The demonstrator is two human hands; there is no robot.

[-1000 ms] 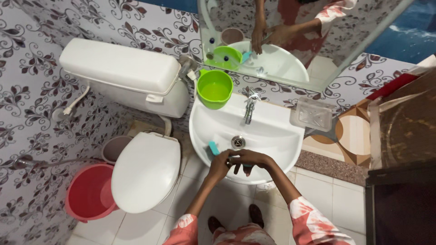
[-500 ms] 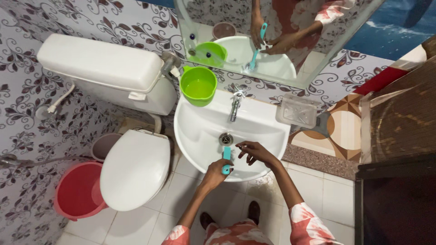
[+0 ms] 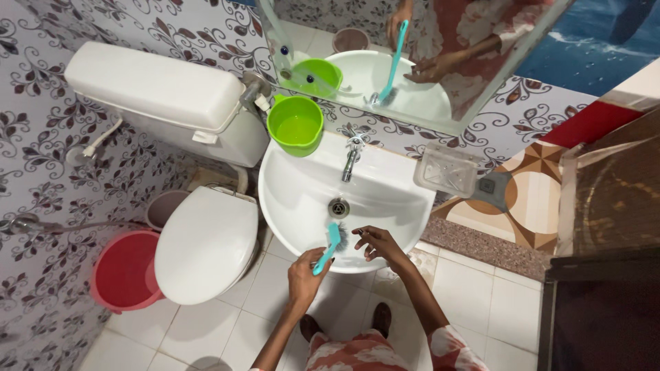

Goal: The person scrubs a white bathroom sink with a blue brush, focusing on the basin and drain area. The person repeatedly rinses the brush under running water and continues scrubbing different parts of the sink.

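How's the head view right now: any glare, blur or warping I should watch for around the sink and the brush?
Head view: lit evenly, with soft shadows only. The sink is bright white but not blown out. The brush in the left hand looks sharp, and so does the right hand. Wide-lens warping bends the mirror edge and the walls outward. The cabinet at right is dark.

The white basin [image 3: 302,199] lies open across its bowl, save the teal brush [image 3: 328,249] near the drain [image 3: 337,207]. At twelve o'clock the tap [image 3: 350,158] blocks the rim; at ten the green mug [image 3: 296,126] crowds it (touching the cistern [image 3: 151,96]). A clear soap dish [image 3: 445,170] juts at two o'clock.
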